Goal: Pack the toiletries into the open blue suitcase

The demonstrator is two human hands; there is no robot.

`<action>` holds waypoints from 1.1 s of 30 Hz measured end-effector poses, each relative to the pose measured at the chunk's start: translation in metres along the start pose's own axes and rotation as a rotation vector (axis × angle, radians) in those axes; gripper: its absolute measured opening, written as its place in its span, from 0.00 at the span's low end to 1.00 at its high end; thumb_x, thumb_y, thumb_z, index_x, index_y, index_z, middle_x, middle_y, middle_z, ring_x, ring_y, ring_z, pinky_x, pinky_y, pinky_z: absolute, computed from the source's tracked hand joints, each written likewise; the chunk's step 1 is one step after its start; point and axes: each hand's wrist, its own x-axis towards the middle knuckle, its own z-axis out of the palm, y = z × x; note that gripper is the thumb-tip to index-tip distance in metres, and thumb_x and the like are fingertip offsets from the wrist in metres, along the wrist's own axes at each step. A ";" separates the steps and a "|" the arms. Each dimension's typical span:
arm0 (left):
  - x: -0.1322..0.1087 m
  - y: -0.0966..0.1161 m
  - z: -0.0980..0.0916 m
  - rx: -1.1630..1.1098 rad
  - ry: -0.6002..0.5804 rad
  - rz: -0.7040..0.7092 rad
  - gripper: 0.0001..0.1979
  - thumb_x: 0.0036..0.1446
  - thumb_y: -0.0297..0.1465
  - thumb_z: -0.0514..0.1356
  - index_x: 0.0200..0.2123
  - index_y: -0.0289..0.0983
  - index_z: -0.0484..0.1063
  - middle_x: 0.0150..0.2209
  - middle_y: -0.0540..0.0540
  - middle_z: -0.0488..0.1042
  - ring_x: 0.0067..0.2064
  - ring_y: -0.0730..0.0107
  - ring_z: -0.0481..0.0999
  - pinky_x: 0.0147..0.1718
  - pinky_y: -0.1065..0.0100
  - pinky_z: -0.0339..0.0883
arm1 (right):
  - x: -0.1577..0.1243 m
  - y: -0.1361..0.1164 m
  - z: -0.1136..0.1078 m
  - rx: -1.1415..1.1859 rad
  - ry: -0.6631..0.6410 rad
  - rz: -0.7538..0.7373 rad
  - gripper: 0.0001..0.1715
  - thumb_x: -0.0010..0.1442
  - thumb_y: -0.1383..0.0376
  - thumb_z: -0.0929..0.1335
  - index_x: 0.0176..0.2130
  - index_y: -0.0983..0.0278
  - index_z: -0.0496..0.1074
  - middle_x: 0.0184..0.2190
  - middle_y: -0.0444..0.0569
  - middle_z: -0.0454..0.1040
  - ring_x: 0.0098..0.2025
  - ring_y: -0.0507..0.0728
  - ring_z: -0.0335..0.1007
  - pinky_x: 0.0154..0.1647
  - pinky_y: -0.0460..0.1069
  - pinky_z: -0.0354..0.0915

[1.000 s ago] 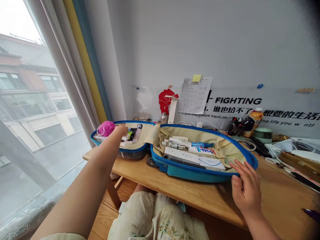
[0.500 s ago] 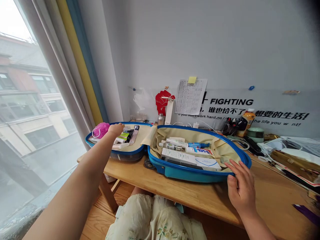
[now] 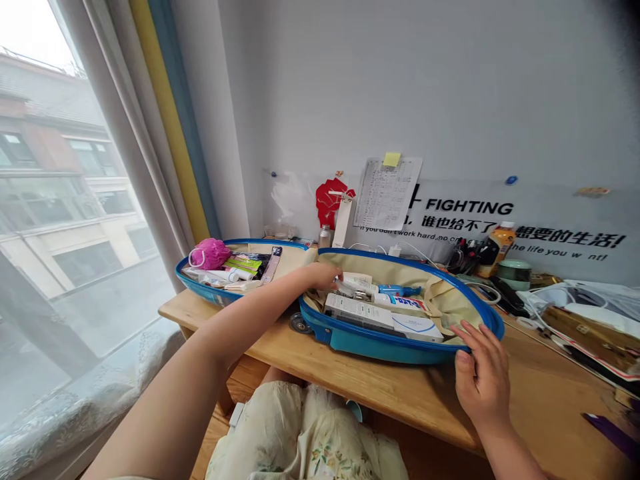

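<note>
**Hand Positions at Open Blue Suitcase [image 3: 373, 350]**

Left hand [image 3: 323, 275] rests on white tubes [image 3: 356, 285] inside the suitcase's right shell, fingers curled; whether it has hold cannot be determined. Right hand [image 3: 483, 373] is part-closed on the suitcase's front rim. The suitcase lies open on a wooden desk [image 3: 400, 393].

Open suitcase [image 3: 380, 345]: blue shell, beige lining. Mesh sponge [image 3: 210, 254]: pink. Skirt [image 3: 300, 433]: cream, green floral print.
</note>
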 end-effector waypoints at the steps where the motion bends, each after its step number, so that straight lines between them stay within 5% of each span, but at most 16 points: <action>1: 0.001 0.000 0.004 -0.001 -0.014 -0.006 0.22 0.59 0.37 0.60 0.56 0.40 0.70 0.50 0.41 0.78 0.50 0.56 0.77 0.48 0.63 0.70 | 0.000 0.000 0.000 0.001 0.002 0.000 0.20 0.67 0.59 0.58 0.52 0.61 0.71 0.53 0.55 0.73 0.63 0.66 0.62 0.62 0.65 0.60; 16: 0.013 -0.009 0.026 -0.027 -0.054 -0.055 0.16 0.52 0.28 0.64 0.46 0.43 0.75 0.46 0.39 0.79 0.47 0.51 0.78 0.48 0.53 0.71 | 0.004 -0.002 -0.002 -0.012 0.008 -0.051 0.20 0.67 0.62 0.58 0.53 0.62 0.71 0.52 0.57 0.73 0.63 0.67 0.61 0.63 0.66 0.59; 24: -0.004 -0.003 0.008 -0.026 0.051 -0.068 0.19 0.55 0.28 0.63 0.51 0.45 0.74 0.53 0.47 0.76 0.52 0.60 0.76 0.52 0.64 0.69 | 0.004 -0.001 0.000 -0.009 0.033 -0.075 0.20 0.67 0.63 0.58 0.52 0.64 0.72 0.52 0.59 0.74 0.63 0.68 0.62 0.63 0.67 0.59; 29: -0.041 -0.052 -0.016 0.014 0.246 -0.309 0.22 0.66 0.26 0.48 0.60 0.44 0.66 0.62 0.44 0.67 0.61 0.63 0.68 0.59 0.63 0.62 | 0.004 -0.001 -0.001 -0.009 0.018 -0.079 0.20 0.67 0.62 0.58 0.52 0.63 0.71 0.52 0.58 0.74 0.64 0.68 0.61 0.63 0.67 0.59; 33: -0.085 -0.115 -0.011 0.051 0.139 -0.592 0.17 0.66 0.30 0.55 0.57 0.35 0.67 0.57 0.37 0.69 0.58 0.56 0.70 0.55 0.53 0.67 | 0.004 -0.002 0.000 -0.005 0.030 -0.077 0.20 0.67 0.63 0.58 0.52 0.63 0.71 0.52 0.57 0.74 0.64 0.68 0.62 0.63 0.67 0.59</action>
